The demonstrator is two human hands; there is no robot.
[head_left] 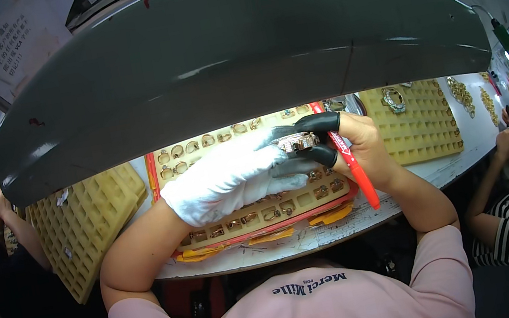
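Note:
My left hand point(230, 176) wears a white glove with grey fingertips and is closed on a round, silvery watch case point(297, 142) that looks set with small stones. Two fingers of my right hand point(359, 138), in black finger cots, grip the same case from the other side. A red marker pen point(356, 172) also rests in my right hand, slanting down across the palm. Below both hands lies a red-edged tray point(266, 230) with rows of rings point(270, 213) in cream slots. My gloved hand covers the middle of the tray.
Over the bench hangs a wide dark grey lamp hood point(237, 54). Yellow slotted trays stand left point(82, 235) and right point(424, 124), the right one bearing another watch case point(394, 100). Gold chains point(461, 96) lie farther right. Other people's hands point(505, 142) are at both sides.

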